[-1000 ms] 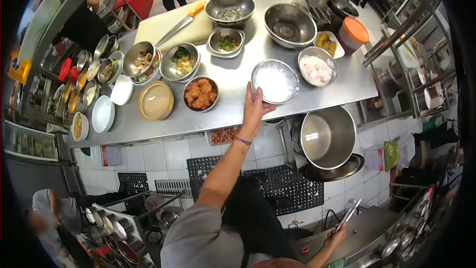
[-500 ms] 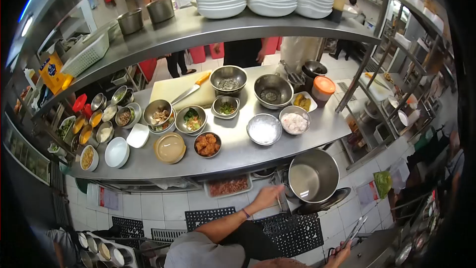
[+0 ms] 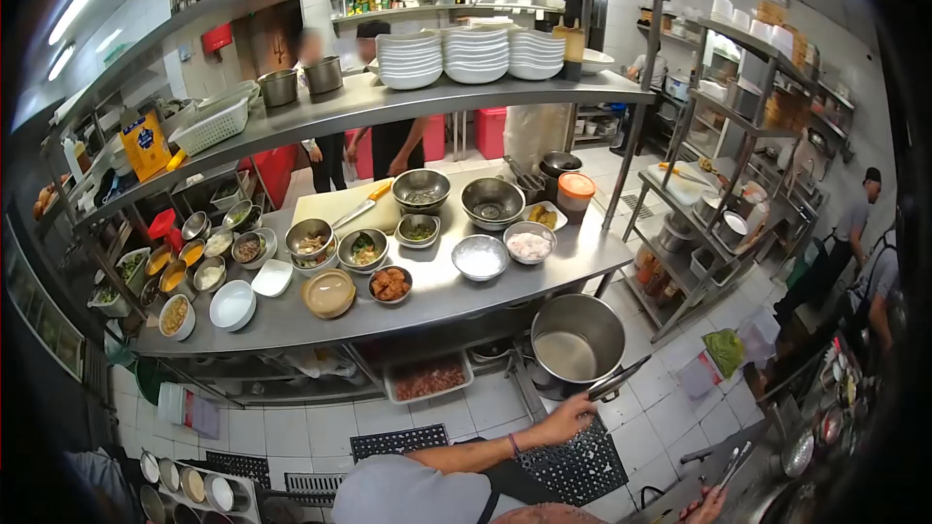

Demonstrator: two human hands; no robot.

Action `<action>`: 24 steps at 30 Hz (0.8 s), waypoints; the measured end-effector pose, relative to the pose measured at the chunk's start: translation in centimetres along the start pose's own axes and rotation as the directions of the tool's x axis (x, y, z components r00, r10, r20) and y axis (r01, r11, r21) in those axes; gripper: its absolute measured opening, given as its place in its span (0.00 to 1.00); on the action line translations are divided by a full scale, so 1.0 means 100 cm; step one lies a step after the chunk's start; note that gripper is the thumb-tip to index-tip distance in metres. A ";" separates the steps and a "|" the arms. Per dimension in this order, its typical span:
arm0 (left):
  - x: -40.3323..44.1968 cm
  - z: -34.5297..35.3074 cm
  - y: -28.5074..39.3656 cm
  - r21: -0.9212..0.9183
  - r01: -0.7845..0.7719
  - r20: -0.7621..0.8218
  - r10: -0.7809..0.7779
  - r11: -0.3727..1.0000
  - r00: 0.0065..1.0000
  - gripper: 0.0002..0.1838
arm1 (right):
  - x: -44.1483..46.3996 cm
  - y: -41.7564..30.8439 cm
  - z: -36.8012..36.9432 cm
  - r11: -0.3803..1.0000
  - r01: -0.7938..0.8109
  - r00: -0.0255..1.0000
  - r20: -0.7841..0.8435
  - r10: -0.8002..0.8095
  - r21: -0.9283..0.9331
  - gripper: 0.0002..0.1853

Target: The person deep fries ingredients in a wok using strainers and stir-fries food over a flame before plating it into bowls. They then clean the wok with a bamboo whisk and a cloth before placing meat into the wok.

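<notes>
My left hand (image 3: 568, 419), with a band at the wrist, is at the near edge of a dark pot lid (image 3: 623, 377), its fingers closed there. The lid is tilted and seen nearly edge-on, beside a large metal pot (image 3: 579, 338) with a little cloudy liquid inside. At the lower right, my right hand (image 3: 704, 505) grips metal tongs (image 3: 735, 464), which point up and away. On the steel table (image 3: 437, 315) above the pot stand a bowl of white powder (image 3: 480, 257) and a bowl of pale pieces (image 3: 530, 243).
More bowls of food line the table, with a knife (image 3: 361, 205) on a cutting board (image 3: 320, 209). Plates (image 3: 476, 55) are stacked on the overhead shelf (image 3: 408, 102). A tray of red meat (image 3: 429, 378) sits below. Other people stand behind the table and at the far right.
My left hand has left the white powder bowl and moved down and right to the pot lid. The lid now shows more edge-on. The view has risen. My right hand keeps the tongs.
</notes>
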State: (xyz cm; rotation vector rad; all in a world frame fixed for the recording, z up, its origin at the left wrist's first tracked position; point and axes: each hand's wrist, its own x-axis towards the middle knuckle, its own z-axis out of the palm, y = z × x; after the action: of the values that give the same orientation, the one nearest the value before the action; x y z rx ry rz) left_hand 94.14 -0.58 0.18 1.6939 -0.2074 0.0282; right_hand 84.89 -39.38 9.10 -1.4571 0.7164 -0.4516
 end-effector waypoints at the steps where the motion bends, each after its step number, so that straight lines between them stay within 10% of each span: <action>1: -0.012 0.023 -0.003 0.157 -0.205 0.057 0.198 0.966 0.978 0.29 | -0.002 -0.007 -0.014 1.000 0.022 1.000 -0.020 -0.022 -0.004 0.25; 4: -0.024 0.066 -0.010 0.096 -0.235 0.388 0.182 0.967 0.904 0.29 | -0.014 -0.021 -0.060 0.997 0.074 0.992 -0.102 -0.073 0.004 0.26; 7: -0.028 0.082 0.016 -0.105 0.240 0.618 -0.126 0.965 0.776 0.27 | -0.024 -0.029 -0.106 0.989 0.146 0.975 -0.166 -0.145 -0.005 0.28; 13: -0.035 0.086 0.017 -0.159 0.269 0.633 -0.111 0.950 0.766 0.18 | -0.092 -0.108 -0.115 0.974 0.222 0.933 -0.300 -0.198 0.046 0.26; 15: -0.038 0.080 0.029 0.021 0.111 0.606 -0.100 0.994 0.789 0.17 | -0.080 -0.093 -0.152 0.954 0.290 0.858 -0.419 -0.295 -0.079 0.24; 16: -0.040 0.078 0.052 0.025 0.103 0.621 -0.096 0.994 0.778 0.17 | -0.075 -0.075 -0.178 0.833 0.355 0.721 -0.442 -0.533 -0.424 0.25; 18: -0.037 0.082 0.004 0.003 0.267 0.594 -0.217 0.964 0.774 0.17 | -0.077 -0.065 -0.219 0.825 0.398 0.702 -0.446 -0.555 -0.400 0.26; 24: -0.015 0.064 -0.033 0.114 0.350 0.554 -0.352 0.930 0.755 0.17 | -0.120 -0.074 -0.369 0.736 -0.205 0.354 -0.750 -0.558 -0.645 0.24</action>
State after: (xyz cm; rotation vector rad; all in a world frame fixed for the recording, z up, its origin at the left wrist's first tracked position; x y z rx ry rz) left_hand 92.49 -6.33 -4.09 1.6819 -0.3262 -0.7744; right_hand 52.17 -58.92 19.63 -1.9104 1.7978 -1.4332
